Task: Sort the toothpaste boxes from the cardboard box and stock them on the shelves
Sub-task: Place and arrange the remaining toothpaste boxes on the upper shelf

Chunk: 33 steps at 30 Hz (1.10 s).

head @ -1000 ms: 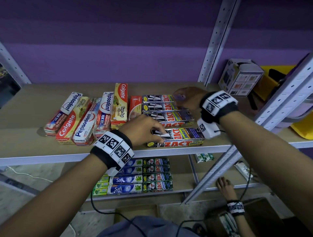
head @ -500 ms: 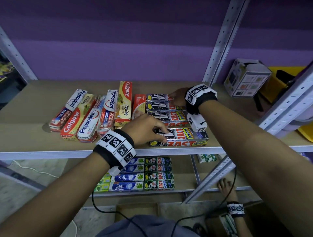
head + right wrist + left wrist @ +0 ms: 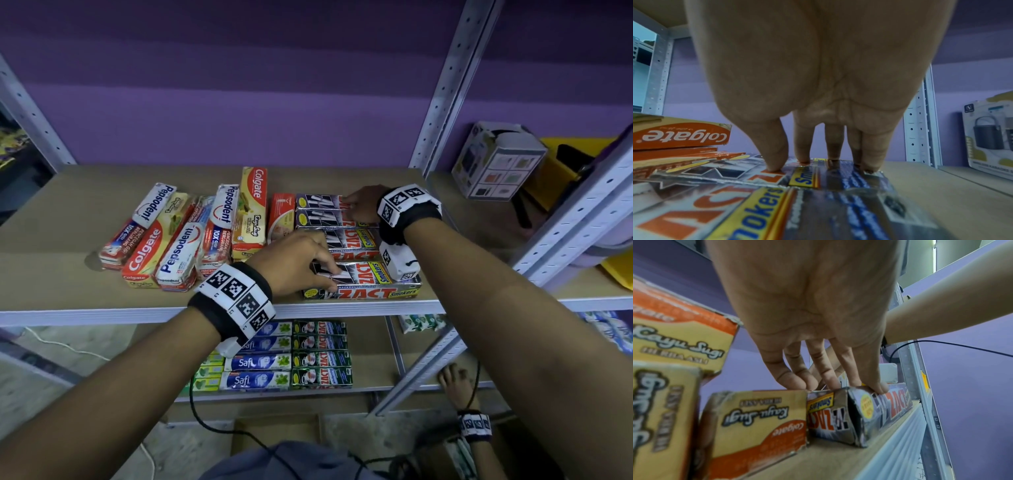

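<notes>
Several silver Zact Smokers boxes lie in a row at the front right of the upper shelf. My left hand rests its straight fingertips on the left end of the frontmost Zact box; the left wrist view shows the fingertips pressing on the top edge of that box. My right hand lies flat further back, and its fingertips press down on the rearmost Zact boxes. Colgate and Pepsodent boxes lie to the left.
A grey upright post stands behind my right wrist, with a white carton beyond it. The lower shelf holds Safi boxes and green Zact boxes. A cardboard box sits on the floor. Another person's hand reaches in low right.
My right hand has slid a little to the left along the back Zact boxes. The left hand has stayed on the front box.
</notes>
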Each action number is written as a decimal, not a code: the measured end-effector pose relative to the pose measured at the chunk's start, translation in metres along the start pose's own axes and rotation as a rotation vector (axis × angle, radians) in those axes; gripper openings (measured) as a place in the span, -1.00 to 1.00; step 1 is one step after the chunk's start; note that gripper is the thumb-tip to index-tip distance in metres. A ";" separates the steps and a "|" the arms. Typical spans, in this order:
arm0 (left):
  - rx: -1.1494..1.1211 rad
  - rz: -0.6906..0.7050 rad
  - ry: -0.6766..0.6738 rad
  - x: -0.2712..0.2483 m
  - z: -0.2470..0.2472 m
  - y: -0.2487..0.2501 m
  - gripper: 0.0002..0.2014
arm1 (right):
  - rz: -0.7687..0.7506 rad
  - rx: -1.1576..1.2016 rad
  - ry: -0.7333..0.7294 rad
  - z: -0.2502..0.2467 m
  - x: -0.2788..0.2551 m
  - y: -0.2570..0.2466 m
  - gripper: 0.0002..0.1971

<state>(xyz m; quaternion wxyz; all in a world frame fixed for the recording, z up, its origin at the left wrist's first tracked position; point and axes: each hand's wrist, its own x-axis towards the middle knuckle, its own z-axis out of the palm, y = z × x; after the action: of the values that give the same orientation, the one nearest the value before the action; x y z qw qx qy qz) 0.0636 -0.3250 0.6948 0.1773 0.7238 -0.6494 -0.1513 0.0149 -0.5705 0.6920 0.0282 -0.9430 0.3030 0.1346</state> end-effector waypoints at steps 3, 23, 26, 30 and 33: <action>0.016 0.007 0.023 -0.001 0.001 0.000 -0.69 | -0.002 -0.011 0.000 0.001 -0.003 -0.001 -0.40; 0.046 -0.004 0.082 -0.005 0.005 0.000 -0.71 | 0.004 -0.020 -0.077 0.005 -0.032 -0.002 -0.40; 0.050 0.002 0.092 -0.007 0.007 -0.002 -0.69 | 0.002 -0.021 -0.090 0.007 -0.036 0.000 -0.44; 0.029 0.027 0.113 -0.007 0.008 -0.005 -0.68 | 0.013 0.023 -0.098 0.007 -0.042 0.001 -0.39; 0.028 0.026 0.101 -0.008 0.007 -0.006 -0.68 | 0.008 0.034 -0.101 0.005 -0.046 0.000 -0.38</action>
<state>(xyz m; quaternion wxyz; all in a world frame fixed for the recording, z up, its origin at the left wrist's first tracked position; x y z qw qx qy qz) 0.0650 -0.3172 0.6858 0.2018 0.7244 -0.6511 -0.1033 -0.0222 -0.5433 0.6995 0.0592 -0.9332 0.3070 0.1771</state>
